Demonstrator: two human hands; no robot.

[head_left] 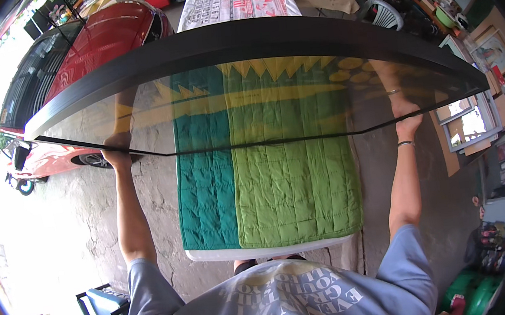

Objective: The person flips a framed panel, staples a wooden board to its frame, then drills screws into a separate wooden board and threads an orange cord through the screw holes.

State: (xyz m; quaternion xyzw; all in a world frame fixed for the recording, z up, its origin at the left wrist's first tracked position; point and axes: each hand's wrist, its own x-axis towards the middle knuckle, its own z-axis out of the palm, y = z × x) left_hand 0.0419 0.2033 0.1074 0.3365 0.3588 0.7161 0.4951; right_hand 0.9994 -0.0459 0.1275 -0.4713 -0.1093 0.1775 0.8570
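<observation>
— Two hands on one thing: a large black-framed glass panel (258, 90) held out flat in front of the person, stretching from about 9 o'clock to 3 o'clock across the view.

— Where is each hand?

— Left hand (119, 153) sits at the panel's near edge toward 9 o'clock, its grip closed on the thin black frame. Right hand (406, 119) is at 3 o'clock, closed on the same near edge, with part of it seen through the glass. A ring shows on one finger and a bracelet (405, 143) on the wrist.

— What lies under the panel?

— A quilted blanket, dark green on the left and lighter green on the right (268, 192), spread over a white pad on the concrete floor (150, 228). Its yellow jagged pattern shows through the glass.

— And around it?

— A red car (96, 45) at 10 o'clock, a bench draped with a printed white cloth (238, 4) at 12 o'clock, a white plastic chair (383, 14) at 1 o'clock, and framed pictures (474, 121) leaning at 3 o'clock. The person's grey shirt (279, 304) fills 6 o'clock.
</observation>
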